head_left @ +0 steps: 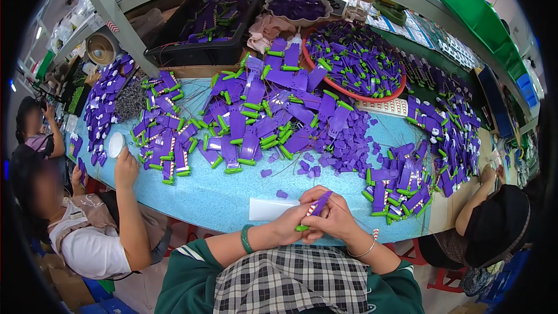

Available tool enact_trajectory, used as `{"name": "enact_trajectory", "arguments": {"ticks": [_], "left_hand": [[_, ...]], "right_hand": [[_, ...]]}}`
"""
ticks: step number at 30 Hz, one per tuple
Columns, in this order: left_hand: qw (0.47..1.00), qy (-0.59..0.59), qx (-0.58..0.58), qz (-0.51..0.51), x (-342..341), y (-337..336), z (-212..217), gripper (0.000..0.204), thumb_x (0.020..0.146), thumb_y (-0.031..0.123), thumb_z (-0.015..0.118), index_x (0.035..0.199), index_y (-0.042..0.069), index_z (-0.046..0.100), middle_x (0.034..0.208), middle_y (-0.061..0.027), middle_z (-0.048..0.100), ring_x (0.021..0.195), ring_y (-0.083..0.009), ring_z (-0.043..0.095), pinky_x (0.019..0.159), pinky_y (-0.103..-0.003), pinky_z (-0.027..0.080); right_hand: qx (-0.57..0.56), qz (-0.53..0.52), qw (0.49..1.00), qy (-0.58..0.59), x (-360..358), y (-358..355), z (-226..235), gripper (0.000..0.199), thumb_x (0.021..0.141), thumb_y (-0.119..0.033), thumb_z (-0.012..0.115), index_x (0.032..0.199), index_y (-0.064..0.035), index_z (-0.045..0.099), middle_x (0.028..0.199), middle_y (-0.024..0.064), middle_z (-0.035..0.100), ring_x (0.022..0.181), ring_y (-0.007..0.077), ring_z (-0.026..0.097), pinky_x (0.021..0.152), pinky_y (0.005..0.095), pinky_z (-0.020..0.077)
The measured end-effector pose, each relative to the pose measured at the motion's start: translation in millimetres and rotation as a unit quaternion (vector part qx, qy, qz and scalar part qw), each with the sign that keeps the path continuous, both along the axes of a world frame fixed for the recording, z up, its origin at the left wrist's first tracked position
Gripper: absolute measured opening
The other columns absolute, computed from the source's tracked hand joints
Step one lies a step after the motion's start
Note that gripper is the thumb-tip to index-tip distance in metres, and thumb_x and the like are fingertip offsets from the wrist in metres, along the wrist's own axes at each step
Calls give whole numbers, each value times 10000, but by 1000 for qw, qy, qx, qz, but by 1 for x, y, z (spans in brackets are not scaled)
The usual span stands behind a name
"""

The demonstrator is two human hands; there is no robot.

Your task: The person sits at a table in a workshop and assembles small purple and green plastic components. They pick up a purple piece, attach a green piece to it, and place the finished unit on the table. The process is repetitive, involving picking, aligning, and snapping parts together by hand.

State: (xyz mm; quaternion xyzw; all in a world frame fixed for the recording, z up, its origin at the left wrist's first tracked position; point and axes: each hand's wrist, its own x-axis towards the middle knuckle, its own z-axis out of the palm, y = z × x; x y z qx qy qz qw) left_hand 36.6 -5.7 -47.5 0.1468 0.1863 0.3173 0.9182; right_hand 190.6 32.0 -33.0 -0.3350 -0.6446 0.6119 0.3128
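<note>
Close to the table's front edge, my left hand (289, 221) and my right hand (340, 217) are together, both closed round one small purple plastic piece (319, 203). It has a red-and-white striped strip on its side and a green end (301, 228) that pokes out below the fingers. The piece is tilted, and my fingers cover part of it. Just left of my hands lies a white strip (263, 210) on the blue tabletop (209, 200). A loose purple tab (282, 194) sits behind the strip.
Purple pieces with green ends (250, 119) pile across the middle, beside small purple tabs (349, 148) and another heap (401, 183) at right. Behind stand a red-rimmed basket (397, 90) and a black crate (168, 56). Co-workers sit left, one holding a white round lid (116, 145), and right (497, 221).
</note>
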Motion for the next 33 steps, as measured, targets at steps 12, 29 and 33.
{"name": "enact_trajectory", "arguments": {"ticks": [12,29,33], "left_hand": [[585,472,601,272,-33,11,31,190,812,116,668,931,70,527,896,-111,642,807,-232,669,631,-309,526],[246,397,831,302,-39,14,32,151,624,-2,671,747,65,614,887,-62,572,844,-217,610,667,-268,557],[225,403,834,304,-39,11,34,147,623,5,677,757,45,632,884,-73,582,851,-226,616,668,-273,562]], "right_hand": [[-206,-84,953,204,9,11,14,276,898,-146,544,1105,26,608,1056,98,629,1007,164,583,919,314,438],[-291,2,947,132,-1,10,21,140,886,-130,615,765,-61,630,737,-36,590,674,25,498,614,198,406],[-399,1,907,136,-10,1,25,207,909,-180,596,752,-54,646,748,-12,621,663,37,523,601,214,423]]}}
